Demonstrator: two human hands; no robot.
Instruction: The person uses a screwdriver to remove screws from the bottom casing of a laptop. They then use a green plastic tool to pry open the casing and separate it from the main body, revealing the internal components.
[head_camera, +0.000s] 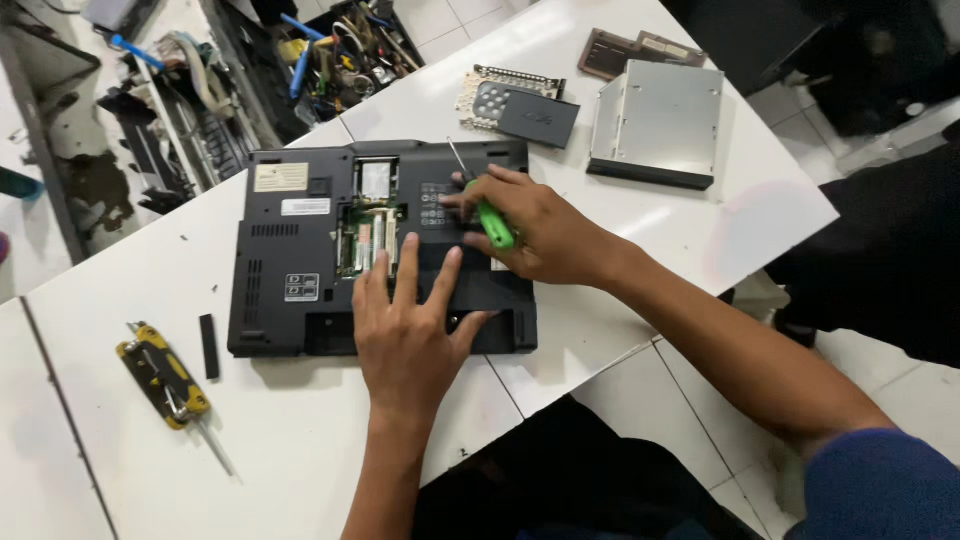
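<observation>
At the far left of my view a yellow-and-black tool (162, 374) lies on the white worktop (300, 450), with a small black strip (208, 346) just to its right. Next comes the black laptop (290, 320), turned underside up. On its left part I see a pale cream rectangular label (281, 177) at the far edge, a narrower white label (305, 207) just below it, and a small square black-and-white label (302, 287) nearer to me. Right of these an open bay shows the green memory boards (370, 240).

My left hand (405, 330) rests flat on the laptop's near edge, fingers spread, gripping nothing. My right hand (530, 225) is closed around a green-handled screwdriver (492, 224), whose thin shaft points toward the laptop's far edge; the fingertips touch a patch of small white printed marks (433, 202) on the base.

Farther right, beyond the laptop, a dark flat cover (540, 118) lies partly over a perforated metal bracket (490, 95). Right of that sits a silver boxlike drive (660, 125), and behind it a brown flat panel (625, 52). At the far left, off the worktop, an open case holds a clutter of tools (340, 55).
</observation>
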